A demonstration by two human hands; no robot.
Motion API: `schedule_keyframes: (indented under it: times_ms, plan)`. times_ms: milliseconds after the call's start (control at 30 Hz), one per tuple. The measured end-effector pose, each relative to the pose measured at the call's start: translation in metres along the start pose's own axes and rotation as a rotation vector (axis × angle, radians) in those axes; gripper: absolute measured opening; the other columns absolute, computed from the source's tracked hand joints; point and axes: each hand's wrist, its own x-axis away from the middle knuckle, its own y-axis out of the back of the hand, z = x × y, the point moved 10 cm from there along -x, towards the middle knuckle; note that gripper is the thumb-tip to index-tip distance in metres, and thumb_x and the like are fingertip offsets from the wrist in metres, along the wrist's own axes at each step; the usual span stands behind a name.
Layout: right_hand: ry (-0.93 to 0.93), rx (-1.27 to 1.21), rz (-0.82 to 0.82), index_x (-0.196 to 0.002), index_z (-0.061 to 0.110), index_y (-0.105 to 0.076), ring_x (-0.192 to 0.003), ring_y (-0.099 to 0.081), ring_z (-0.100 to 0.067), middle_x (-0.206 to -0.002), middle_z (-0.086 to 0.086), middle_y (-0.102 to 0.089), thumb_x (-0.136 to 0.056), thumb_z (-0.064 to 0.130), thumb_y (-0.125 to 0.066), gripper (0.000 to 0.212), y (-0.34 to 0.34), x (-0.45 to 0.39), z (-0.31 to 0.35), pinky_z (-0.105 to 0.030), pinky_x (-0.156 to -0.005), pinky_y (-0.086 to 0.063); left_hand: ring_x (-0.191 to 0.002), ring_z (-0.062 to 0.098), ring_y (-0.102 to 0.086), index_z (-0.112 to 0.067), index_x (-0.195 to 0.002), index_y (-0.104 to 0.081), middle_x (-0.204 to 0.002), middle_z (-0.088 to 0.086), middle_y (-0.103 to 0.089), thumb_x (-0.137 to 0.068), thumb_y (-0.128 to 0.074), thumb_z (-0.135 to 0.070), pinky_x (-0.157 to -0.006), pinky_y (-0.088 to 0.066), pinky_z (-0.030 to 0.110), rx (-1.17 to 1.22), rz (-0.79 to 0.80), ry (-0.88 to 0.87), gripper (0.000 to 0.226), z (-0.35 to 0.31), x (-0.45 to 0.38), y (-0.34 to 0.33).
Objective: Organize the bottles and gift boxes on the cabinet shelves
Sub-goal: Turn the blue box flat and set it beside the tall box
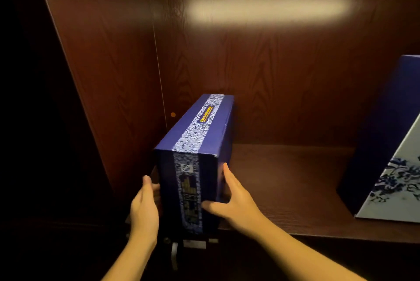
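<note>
the blue box (pixel 195 144) stood on the wood shelf (pixel 295 178). the left hand (pixel 144 208) and right hand (pixel 234 201) pressed its sides with straight fingers. another box (pixel 397 144) stood far right.

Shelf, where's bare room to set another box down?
Bare shelf lies between the blue box and the white box at right, back to the rear wall. Tight left of the blue box, where the left hand fills the gap to the side wall.

Both bare forearms reach in from the near edge. The left hand (pixel 144 208) presses flat, fingers straight, against the blue gift box's (pixel 195 130) left side. The right hand (pixel 234 201) presses its right side, thumb on the near face.
</note>
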Motion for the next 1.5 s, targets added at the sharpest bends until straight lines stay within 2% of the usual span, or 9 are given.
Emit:
schedule_keyframes:
  times_ms: [167, 367, 567, 733, 900, 1000, 1133, 1267, 1500]
  plan:
    - [0.015, -0.171, 0.086, -0.134, 0.036, -0.055, -0.123, -0.056, -0.010, -0.133, 0.011, -0.062, -0.074, 0.034, -0.083, 0.066, 0.061, 0.013, -0.027, -0.028, -0.096, -0.048, -0.073, 0.010, -0.062, -0.028, -0.079, -0.070, -0.075, -0.005, -0.072, -0.093, -0.053, -0.027, -0.072, -0.046, 0.023, -0.118, 0.224, -0.161, 0.023, -0.005, 0.061, -0.044]
    - [-0.073, -0.153, -0.120, -0.116, 0.037, -0.069, -0.114, -0.064, -0.013, -0.120, 0.010, -0.070, -0.077, 0.039, -0.077, 0.039, 0.150, 0.020, -0.060, -0.042, -0.098, -0.050, -0.097, -0.002, -0.062, -0.048, -0.099, -0.063, -0.104, -0.015, -0.068, -0.090, -0.057, -0.021, -0.086, -0.047, 0.021, -0.244, 0.476, -0.173, 0.029, 0.015, 0.120, -0.134]
    - [-0.083, -0.208, -0.251, -0.137, 0.037, -0.045, -0.124, -0.053, -0.002, -0.133, 0.016, -0.059, -0.052, 0.047, -0.090, 0.097, 0.174, 0.028, -0.079, -0.021, -0.097, -0.046, -0.097, -0.010, -0.057, -0.036, -0.115, -0.058, -0.109, -0.012, -0.062, -0.088, -0.056, -0.016, -0.078, -0.042, 0.007, -0.259, 0.766, -0.210, 0.034, 0.013, 0.131, -0.213]
    - [-0.120, -0.142, -0.227, -0.153, 0.034, -0.018, -0.134, -0.040, -0.003, -0.148, 0.016, -0.038, -0.048, 0.057, -0.087, 0.128, 0.173, 0.025, -0.078, -0.035, -0.111, -0.034, -0.072, 0.020, -0.061, -0.024, -0.093, -0.065, -0.081, 0.002, -0.064, -0.083, -0.066, -0.007, -0.072, -0.052, 0.043, -0.158, 0.433, -0.211, 0.020, 0.003, 0.027, -0.168]
    - [-0.106, -0.268, -0.201, -0.151, 0.036, -0.018, -0.121, -0.049, 0.010, -0.141, 0.022, -0.044, -0.052, 0.040, -0.087, 0.121, 0.164, 0.028, -0.080, -0.019, -0.096, -0.046, -0.077, 0.016, -0.054, -0.007, -0.127, -0.050, -0.100, 0.008, -0.059, -0.086, -0.057, -0.005, -0.077, -0.047, 0.041, -0.229, 0.126, -0.110, 0.042, 0.000, -0.115, -0.105]
    - [-0.126, -0.285, -0.186, -0.153, 0.037, -0.012, -0.137, -0.040, -0.011, -0.153, 0.011, -0.036, -0.048, 0.046, -0.091, 0.131, 0.159, 0.032, -0.080, -0.046, -0.113, -0.033, -0.108, 0.021, -0.053, -0.014, -0.139, -0.040, -0.136, 0.011, -0.049, -0.084, -0.051, 0.003, -0.082, -0.042, 0.035, -0.251, 0.162, 0.000, 0.059, 0.008, -0.166, -0.102]
    - [-0.107, -0.109, -0.196, -0.146, 0.052, -0.014, -0.138, -0.029, 0.004, -0.155, 0.025, -0.023, -0.043, 0.059, -0.090, 0.128, 0.154, 0.033, -0.080, -0.027, -0.113, -0.032, -0.113, 0.013, -0.045, -0.023, -0.139, -0.041, -0.141, 0.001, -0.048, -0.079, -0.046, 0.008, -0.085, -0.035, 0.033, -0.297, 0.381, 0.074, 0.068, 0.014, -0.177, -0.138]
    - [-0.079, -0.057, -0.257, -0.150, 0.048, -0.008, -0.143, -0.023, -0.001, -0.158, 0.025, -0.012, -0.054, 0.056, -0.089, 0.126, 0.151, 0.032, -0.083, -0.039, -0.114, -0.032, -0.107, 0.012, -0.052, -0.023, -0.131, -0.046, -0.118, -0.005, -0.063, -0.077, -0.056, 0.004, -0.093, -0.030, 0.038, -0.250, 0.494, 0.113, 0.061, 0.027, -0.163, -0.156]
    - [-0.048, -0.153, -0.271, -0.148, 0.042, -0.030, -0.136, -0.039, -0.001, -0.152, 0.018, -0.038, -0.062, 0.044, -0.089, 0.104, 0.165, 0.031, -0.090, -0.028, -0.107, -0.040, -0.103, 0.026, -0.059, -0.011, -0.132, -0.038, -0.120, 0.014, -0.057, -0.073, -0.075, 0.000, -0.086, -0.046, 0.036, -0.265, 0.468, -0.012, 0.070, 0.015, -0.146, -0.131]
